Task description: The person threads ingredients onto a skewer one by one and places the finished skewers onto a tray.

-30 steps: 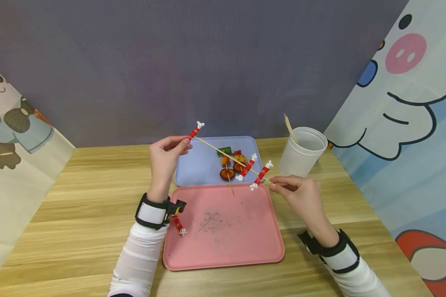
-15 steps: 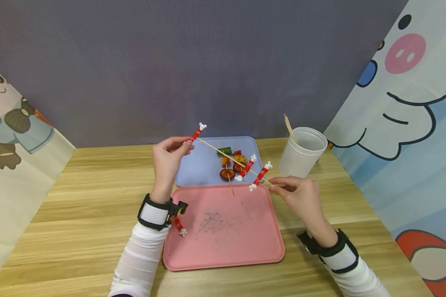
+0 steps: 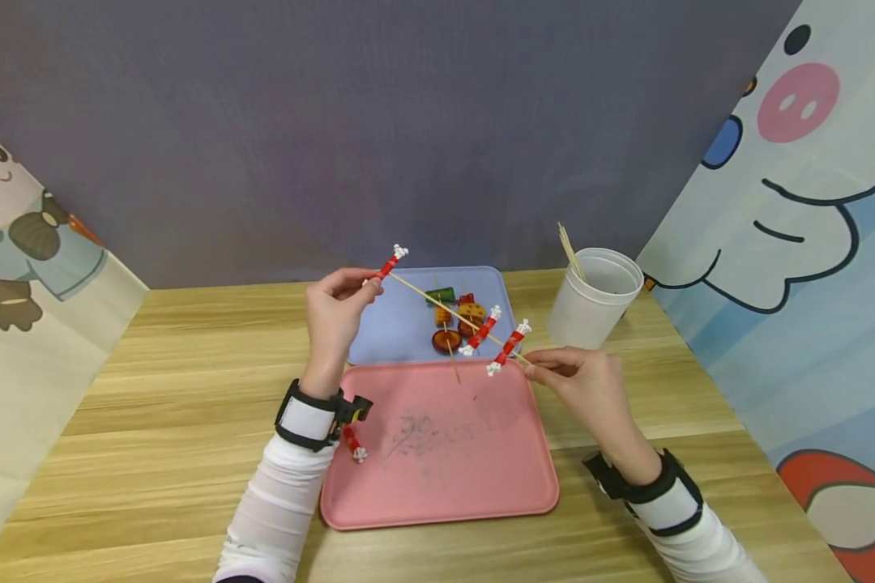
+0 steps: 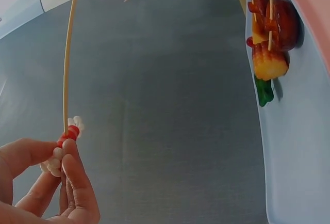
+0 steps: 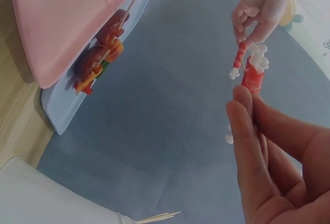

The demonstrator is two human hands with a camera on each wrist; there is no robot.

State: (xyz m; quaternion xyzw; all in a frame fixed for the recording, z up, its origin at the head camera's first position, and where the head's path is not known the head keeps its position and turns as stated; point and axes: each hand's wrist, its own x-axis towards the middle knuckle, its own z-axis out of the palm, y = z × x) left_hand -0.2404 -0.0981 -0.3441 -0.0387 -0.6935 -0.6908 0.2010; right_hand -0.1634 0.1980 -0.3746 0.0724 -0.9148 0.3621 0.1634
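My left hand (image 3: 334, 317) pinches a red toy piece with knobbly white ends (image 3: 389, 267), like meat on a bone, between thumb and fingers. A thin bamboo skewer (image 3: 437, 302) runs from this piece down to my right hand (image 3: 586, 379), which pinches its other end. In the left wrist view the skewer's tip meets the red middle of the left-hand piece (image 4: 71, 132). Two like pieces, an inner one (image 3: 484, 329) and an outer one (image 3: 509, 348), are threaded crosswise on the skewer near my right fingertips. Both hands are raised above the trays.
A pink tray (image 3: 437, 494) lies in front, with another red-and-white piece (image 3: 353, 444) at its left, partly behind my left wrist. Behind it, a blue tray (image 3: 386, 336) carries skewered toy food (image 3: 447, 341). A white tub (image 3: 591, 312) with several skewers (image 3: 570, 253) stands back right.
My left hand has moved slightly right with its piece, toward the right hand. The right hand and the threaded pieces have shifted only a little.
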